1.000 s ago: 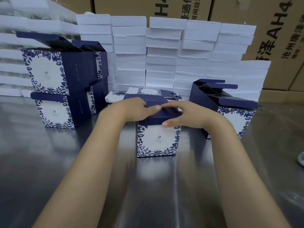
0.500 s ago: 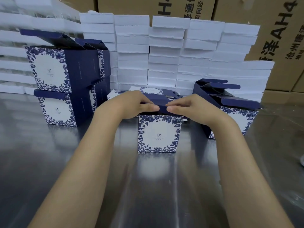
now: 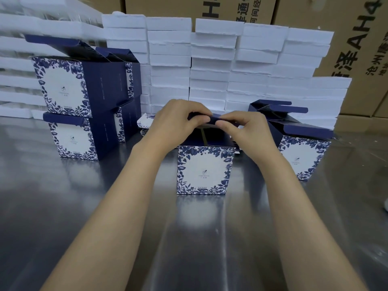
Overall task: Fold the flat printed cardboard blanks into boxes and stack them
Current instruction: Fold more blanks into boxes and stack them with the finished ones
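Observation:
A blue-and-white floral box [image 3: 204, 171] stands upright on the steel table [image 3: 84, 206] in front of me. Its navy lid flap [image 3: 216, 119] is lifted above the open top. My left hand [image 3: 176, 120] and my right hand [image 3: 245, 128] both pinch that flap's edge, fingertips nearly meeting. At the left, folded boxes [image 3: 69, 101] are stacked two high in two columns, their lids open. Another folded box [image 3: 302, 152] with raised flaps stands at the right. Flat blanks [image 3: 144, 122] lie behind my left hand, mostly hidden.
A wall of white foam slabs [image 3: 210, 66] runs along the back of the table. Brown shipping cartons [image 3: 361, 49] rise behind it. More white slabs [image 3: 16, 70] are piled at the far left.
The lid flap, pressed down on the box a second ago, is now lifted clear of the top by both hands. The box's inside shows.

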